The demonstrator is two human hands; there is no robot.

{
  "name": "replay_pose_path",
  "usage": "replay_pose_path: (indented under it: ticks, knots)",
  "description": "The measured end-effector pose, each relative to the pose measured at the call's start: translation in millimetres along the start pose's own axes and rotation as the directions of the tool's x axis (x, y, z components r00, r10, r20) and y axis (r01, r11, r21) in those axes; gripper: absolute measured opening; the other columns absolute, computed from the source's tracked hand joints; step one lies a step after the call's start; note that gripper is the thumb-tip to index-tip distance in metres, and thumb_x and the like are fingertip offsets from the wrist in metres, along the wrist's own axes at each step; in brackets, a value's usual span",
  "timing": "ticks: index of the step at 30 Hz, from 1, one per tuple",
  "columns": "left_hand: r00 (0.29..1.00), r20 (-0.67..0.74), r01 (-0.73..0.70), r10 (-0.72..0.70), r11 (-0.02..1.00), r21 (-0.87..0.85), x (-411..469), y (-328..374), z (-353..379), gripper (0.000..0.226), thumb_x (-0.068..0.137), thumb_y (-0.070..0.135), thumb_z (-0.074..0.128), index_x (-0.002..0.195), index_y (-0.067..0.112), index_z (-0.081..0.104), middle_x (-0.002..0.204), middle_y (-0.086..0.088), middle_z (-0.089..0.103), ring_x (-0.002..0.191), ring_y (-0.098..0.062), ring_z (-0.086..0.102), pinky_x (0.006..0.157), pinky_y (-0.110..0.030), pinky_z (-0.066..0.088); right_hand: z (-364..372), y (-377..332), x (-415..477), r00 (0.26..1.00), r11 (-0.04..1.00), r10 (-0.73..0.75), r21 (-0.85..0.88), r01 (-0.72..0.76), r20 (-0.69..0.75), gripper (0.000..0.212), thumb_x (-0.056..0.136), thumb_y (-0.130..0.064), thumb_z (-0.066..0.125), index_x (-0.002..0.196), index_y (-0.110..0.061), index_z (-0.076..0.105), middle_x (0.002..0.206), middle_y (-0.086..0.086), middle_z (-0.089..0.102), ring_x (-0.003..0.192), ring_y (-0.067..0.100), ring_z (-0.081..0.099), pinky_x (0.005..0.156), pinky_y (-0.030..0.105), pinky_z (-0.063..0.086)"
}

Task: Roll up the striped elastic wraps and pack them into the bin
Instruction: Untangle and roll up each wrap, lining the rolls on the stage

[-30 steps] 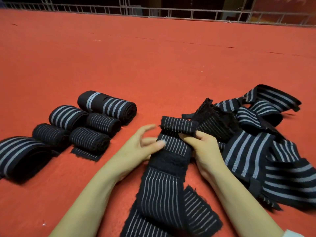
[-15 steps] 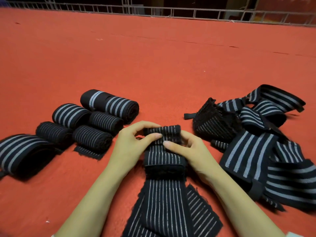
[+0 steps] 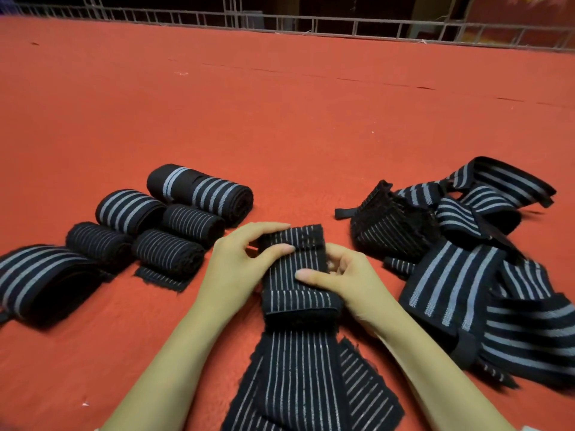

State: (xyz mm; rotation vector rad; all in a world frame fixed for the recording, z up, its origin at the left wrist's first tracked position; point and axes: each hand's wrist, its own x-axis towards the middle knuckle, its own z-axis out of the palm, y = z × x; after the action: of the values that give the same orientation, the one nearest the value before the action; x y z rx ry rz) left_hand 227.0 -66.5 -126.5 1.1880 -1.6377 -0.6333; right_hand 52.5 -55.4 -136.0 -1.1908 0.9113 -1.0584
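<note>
- Near the front edge of the red carpet (image 3: 280,119), a person's two bare hands work on one black elastic wrap (image 3: 297,301) with thin white stripes.
- At the wrap's far end, which is folded over on itself, the left hand (image 3: 236,262) clasps the fold between thumb and fingers.
- On the other side, the right hand (image 3: 348,281) grasps the same wrap, thumb laid across the striped face and fingers curled behind its right edge.
- Between the forearms, the wrap's loose tail (image 3: 298,384) lies flat, running toward the front edge.
- Toward the left edge, six rolled wraps (image 3: 174,219) lie close together; the one nearest the edge is a larger, looser coil.
- Toward the right edge, a tangled heap of unrolled wraps (image 3: 460,275), several with broad stripes, lies just beside the right hand.
- Along the far edge runs a metal railing (image 3: 311,24).
</note>
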Motion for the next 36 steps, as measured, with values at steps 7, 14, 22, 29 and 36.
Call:
replay_pose_path:
  ticks: [7,14,22,29,36]
  knots:
    - [0.998,0.028,0.053,-0.051,0.997,-0.054,-0.9,2.1,-0.6,0.015,0.077,0.013,0.078,0.083,0.026,0.074,0.084,0.018,0.072,0.08,0.003,0.064,0.072,-0.01,0.044,2.5,-0.5,1.2,0.996,0.997,-0.072,0.02,0.073,-0.05,0.034,0.083,-0.026,0.062,0.109,-0.005,0.063,0.093,0.003,0.071,0.086,0.012,0.067,0.073,0.022,0.052]
    - [0.996,0.087,0.007,0.003,0.992,-0.124,-2.9,-1.0,5.3,0.021,0.075,0.004,0.077,0.082,0.023,0.076,0.089,0.003,0.066,0.088,-0.008,0.062,0.068,-0.019,0.043,-0.6,2.0,4.6,0.984,0.996,-0.086,-0.025,0.083,-0.154,0.017,0.088,-0.016,0.062,0.098,-0.003,0.069,0.091,0.004,0.069,0.083,0.01,0.063,0.073,0.018,0.051]
    - [0.975,0.151,0.202,-0.164,0.935,-0.292,-1.0,7.3,3.2,0.018,0.082,0.006,0.071,0.099,0.011,0.072,0.095,-0.005,0.073,0.078,-0.002,0.066,0.069,-0.013,0.051,-2.1,-0.6,3.3,0.983,0.995,-0.086,0.026,0.092,-0.162,0.022,0.086,-0.011,0.064,0.107,-0.011,0.065,0.092,0.0,0.071,0.084,0.011,0.067,0.071,0.022,0.053]
    - [0.991,0.081,0.126,-0.109,0.958,-0.256,-1.2,6.6,4.1,0.015,0.077,0.004,0.074,0.087,0.015,0.076,0.089,0.005,0.075,0.086,-0.005,0.067,0.082,-0.013,0.047,-1.5,-0.3,4.1,0.985,0.997,-0.063,0.03,0.068,-0.16,0.032,0.082,-0.031,0.063,0.099,-0.004,0.07,0.093,0.009,0.073,0.084,0.016,0.069,0.072,0.024,0.053]
    - [0.914,0.29,0.399,-0.285,0.761,-0.511,0.7,5.3,5.3,0.042,0.084,0.038,0.054,0.121,0.023,0.064,0.118,-0.024,0.064,0.095,-0.026,0.059,0.09,-0.043,0.048,-5.1,0.9,5.8,0.987,0.995,-0.087,0.032,0.093,-0.137,0.022,0.084,-0.02,0.063,0.105,-0.018,0.068,0.096,0.005,0.07,0.085,0.016,0.066,0.073,0.026,0.054]
